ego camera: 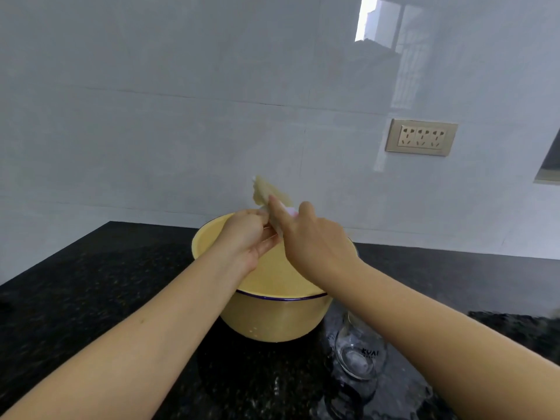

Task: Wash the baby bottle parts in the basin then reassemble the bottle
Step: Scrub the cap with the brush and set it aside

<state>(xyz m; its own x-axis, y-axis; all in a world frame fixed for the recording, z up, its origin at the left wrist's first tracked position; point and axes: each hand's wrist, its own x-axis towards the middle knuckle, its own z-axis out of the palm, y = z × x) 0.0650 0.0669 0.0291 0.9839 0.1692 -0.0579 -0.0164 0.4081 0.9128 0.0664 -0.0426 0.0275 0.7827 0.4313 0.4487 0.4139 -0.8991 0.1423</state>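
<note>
Head view: above the round yellow enamel basin (pixel 272 319), left hand (pixel 248 237) and right hand (pixel 312 241) both grip one blurred pale-yellow object (pixel 266 189), fingers curled.

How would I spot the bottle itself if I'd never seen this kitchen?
Start at the yellow basin on the black counter. Just right of its base, under the right forearm, sits the bottle: the only clear thing, with dark lettering.

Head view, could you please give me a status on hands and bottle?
Left hand and right hand grip blurred pale item above basin. Bottle body on counter beside basin. Nothing in the way.
</note>
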